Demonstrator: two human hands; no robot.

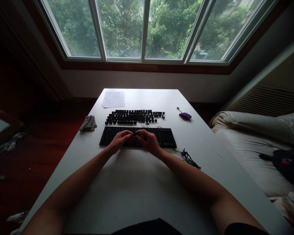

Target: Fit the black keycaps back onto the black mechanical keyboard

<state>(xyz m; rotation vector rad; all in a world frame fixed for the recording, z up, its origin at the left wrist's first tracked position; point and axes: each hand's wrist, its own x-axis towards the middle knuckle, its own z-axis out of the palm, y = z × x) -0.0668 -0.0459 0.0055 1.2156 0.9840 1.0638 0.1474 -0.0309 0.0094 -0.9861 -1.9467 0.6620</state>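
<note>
A black computer keyboard (166,138) lies across the white table before me. Over its middle, my left hand (122,139) and my right hand (148,140) almost meet, fingers curled into pinches. Between the fingertips is a small dark keycap-like piece (135,134); its exact shape is hard to make out. Just beyond the keyboard, black keycaps (137,116) stand in rows, a long one (126,122) at the front. A thin clear or wire ring-like item (145,125) lies near them. The keyboard's middle is partly hidden under my hands.
A grey cloth (88,123) lies at the table's left edge, and a printed sheet (114,99) at the back left. To the right are a purple pouch-like item (185,116), a small brush (178,109) and a bundled black cable (189,158). A sofa (245,153) flanks the table.
</note>
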